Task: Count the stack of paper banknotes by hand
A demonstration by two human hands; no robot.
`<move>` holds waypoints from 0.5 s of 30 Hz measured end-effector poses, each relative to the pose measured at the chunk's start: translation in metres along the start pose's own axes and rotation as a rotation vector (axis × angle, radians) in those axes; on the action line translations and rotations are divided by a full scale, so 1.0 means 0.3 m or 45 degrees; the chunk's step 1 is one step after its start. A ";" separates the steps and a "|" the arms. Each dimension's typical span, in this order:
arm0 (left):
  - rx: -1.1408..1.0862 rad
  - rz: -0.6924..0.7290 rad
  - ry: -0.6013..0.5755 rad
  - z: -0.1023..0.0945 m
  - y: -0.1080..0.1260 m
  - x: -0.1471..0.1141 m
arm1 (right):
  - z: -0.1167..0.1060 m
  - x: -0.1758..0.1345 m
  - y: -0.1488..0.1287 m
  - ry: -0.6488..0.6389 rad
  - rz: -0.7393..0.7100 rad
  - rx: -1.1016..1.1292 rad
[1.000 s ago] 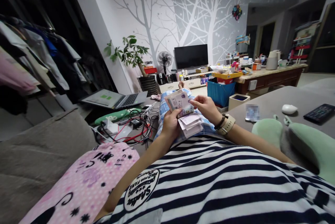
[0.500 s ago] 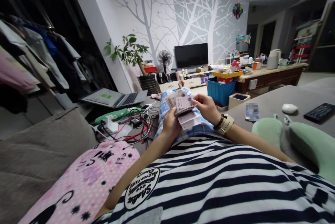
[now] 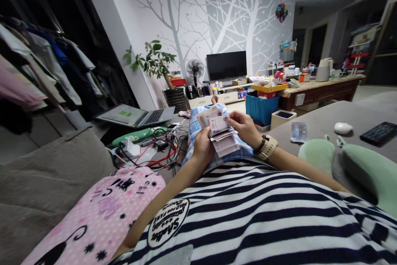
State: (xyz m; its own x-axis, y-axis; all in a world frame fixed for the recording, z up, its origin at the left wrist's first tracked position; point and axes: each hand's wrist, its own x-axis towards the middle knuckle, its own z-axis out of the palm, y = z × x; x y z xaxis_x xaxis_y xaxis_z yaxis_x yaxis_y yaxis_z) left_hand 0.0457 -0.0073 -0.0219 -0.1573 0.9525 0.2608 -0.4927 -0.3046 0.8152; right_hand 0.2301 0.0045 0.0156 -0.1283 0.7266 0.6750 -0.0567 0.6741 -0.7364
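A bundle of banknotes (image 3: 219, 123) is held above my lap, over the blue checked cloth (image 3: 195, 120) on my legs. My left hand (image 3: 203, 146) is closed around the left side of the bundle, the thumb lying on top. Several notes are bent down towards me below that thumb, and others fan out beyond it. My right hand (image 3: 243, 126) pinches the right edge of an upper note between thumb and fingertips. A pale watch (image 3: 269, 147) and a dark bracelet are on my right wrist.
To the left are an open laptop (image 3: 133, 115), tangled cables (image 3: 169, 145) and a pink patterned cushion (image 3: 124, 199). On the right lie a green neck pillow (image 3: 366, 170), a remote control (image 3: 379, 133), a white mouse-shaped object (image 3: 343, 128) and a blurred card (image 3: 298, 132).
The notes between my hands have shifted; more of the folded-down notes show below my left thumb. Both hands stay in nearly the same place.
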 end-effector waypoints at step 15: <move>-0.019 -0.041 0.044 0.025 0.020 -0.018 | 0.001 -0.008 -0.017 -0.037 -0.010 -0.036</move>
State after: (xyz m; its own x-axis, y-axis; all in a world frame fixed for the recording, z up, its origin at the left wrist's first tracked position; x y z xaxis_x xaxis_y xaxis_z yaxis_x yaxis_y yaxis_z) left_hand 0.0500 -0.0142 -0.0144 -0.1708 0.9612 0.2165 -0.5106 -0.2743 0.8149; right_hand 0.2305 -0.0006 0.0177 -0.1564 0.7173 0.6790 -0.0299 0.6837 -0.7292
